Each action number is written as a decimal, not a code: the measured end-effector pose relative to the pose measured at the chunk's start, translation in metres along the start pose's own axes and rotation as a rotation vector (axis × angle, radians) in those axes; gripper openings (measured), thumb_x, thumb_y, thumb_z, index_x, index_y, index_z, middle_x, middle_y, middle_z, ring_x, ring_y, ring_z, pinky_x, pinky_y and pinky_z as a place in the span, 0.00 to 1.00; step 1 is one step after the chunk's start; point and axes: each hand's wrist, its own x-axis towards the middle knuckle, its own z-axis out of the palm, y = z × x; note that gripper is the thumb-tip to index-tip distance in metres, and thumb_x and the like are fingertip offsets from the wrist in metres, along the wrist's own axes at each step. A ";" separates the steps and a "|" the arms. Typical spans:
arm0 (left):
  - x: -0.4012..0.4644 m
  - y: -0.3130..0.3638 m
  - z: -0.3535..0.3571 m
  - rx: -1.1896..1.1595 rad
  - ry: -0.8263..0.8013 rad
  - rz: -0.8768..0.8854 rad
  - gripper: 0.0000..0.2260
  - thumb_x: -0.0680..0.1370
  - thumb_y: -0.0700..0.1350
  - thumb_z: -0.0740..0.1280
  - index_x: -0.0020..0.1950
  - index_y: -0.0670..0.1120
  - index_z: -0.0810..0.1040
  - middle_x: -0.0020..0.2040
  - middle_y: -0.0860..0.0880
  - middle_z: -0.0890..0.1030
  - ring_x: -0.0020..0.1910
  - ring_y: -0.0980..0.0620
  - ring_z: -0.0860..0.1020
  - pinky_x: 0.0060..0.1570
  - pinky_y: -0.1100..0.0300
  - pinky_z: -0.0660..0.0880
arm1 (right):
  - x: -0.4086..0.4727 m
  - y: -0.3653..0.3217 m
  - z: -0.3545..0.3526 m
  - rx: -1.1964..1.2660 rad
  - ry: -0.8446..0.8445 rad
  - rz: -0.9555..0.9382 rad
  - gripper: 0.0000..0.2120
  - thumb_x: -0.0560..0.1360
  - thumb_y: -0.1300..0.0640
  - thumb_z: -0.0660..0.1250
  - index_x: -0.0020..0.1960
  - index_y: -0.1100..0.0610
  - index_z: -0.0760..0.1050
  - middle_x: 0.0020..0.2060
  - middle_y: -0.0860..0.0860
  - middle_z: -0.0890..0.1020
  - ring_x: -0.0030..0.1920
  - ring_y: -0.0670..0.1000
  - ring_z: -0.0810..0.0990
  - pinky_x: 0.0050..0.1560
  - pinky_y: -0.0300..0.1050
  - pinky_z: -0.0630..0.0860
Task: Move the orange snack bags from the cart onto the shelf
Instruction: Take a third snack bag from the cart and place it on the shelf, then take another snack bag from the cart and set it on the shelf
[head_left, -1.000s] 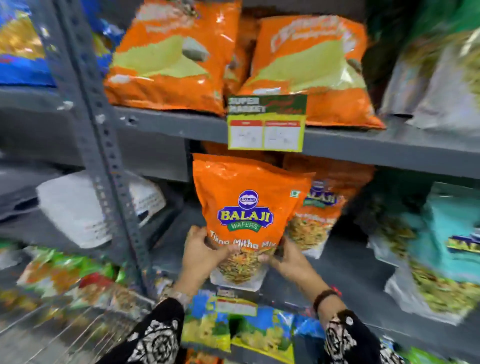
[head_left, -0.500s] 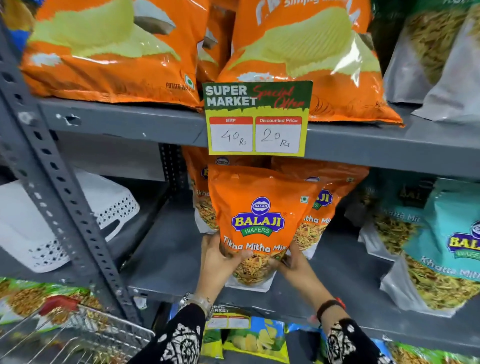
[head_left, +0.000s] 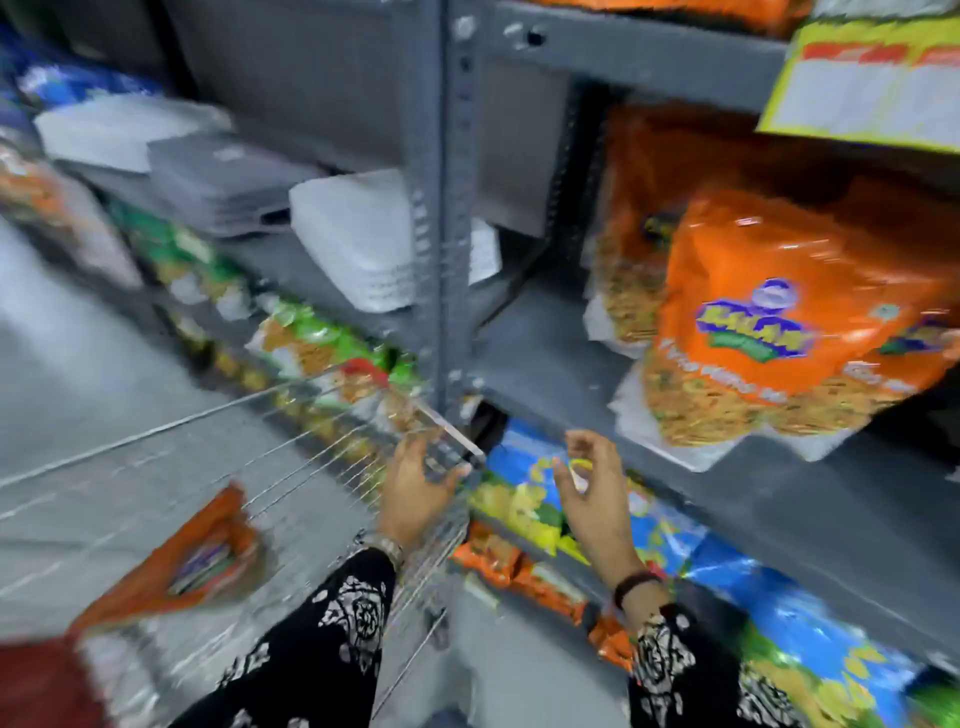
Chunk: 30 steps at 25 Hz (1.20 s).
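Note:
An orange snack bag with a blue logo stands on the grey shelf at the right, with more orange bags behind it. Another orange bag lies inside the wire cart at the lower left. My left hand hovers over the cart's far corner, fingers spread and empty. My right hand is just right of it, below the shelf edge, fingers loosely curled and holding nothing. The frame is motion-blurred.
A grey upright post divides the shelving. White and grey plastic trays sit on the left shelf. Blue and yellow snack bags fill the lower shelf. A yellow price tag hangs at the top right.
Both hands have let go of the orange bag, which now stands on the shelf. The hands have dropped down and left toward the cart, and the view swung left and downward.

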 end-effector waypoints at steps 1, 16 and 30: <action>-0.009 -0.025 -0.027 0.005 0.032 -0.084 0.21 0.69 0.42 0.72 0.60 0.41 0.70 0.60 0.38 0.73 0.60 0.40 0.71 0.62 0.45 0.70 | 0.001 -0.008 0.028 -0.005 -0.118 -0.015 0.12 0.71 0.67 0.66 0.53 0.63 0.71 0.48 0.58 0.75 0.49 0.56 0.75 0.53 0.53 0.73; -0.046 -0.296 -0.181 0.076 0.321 -0.778 0.36 0.62 0.38 0.77 0.63 0.34 0.63 0.64 0.35 0.70 0.64 0.39 0.69 0.62 0.49 0.67 | -0.021 0.036 0.383 -0.406 -1.324 0.014 0.43 0.68 0.58 0.71 0.72 0.57 0.46 0.74 0.56 0.53 0.74 0.53 0.52 0.71 0.45 0.53; 0.020 -0.306 -0.202 -0.136 0.428 -0.600 0.19 0.64 0.34 0.74 0.52 0.42 0.74 0.54 0.41 0.80 0.52 0.44 0.77 0.55 0.47 0.74 | -0.017 0.052 0.438 -0.149 -1.092 0.052 0.24 0.66 0.65 0.72 0.59 0.58 0.68 0.51 0.59 0.80 0.49 0.55 0.78 0.46 0.45 0.74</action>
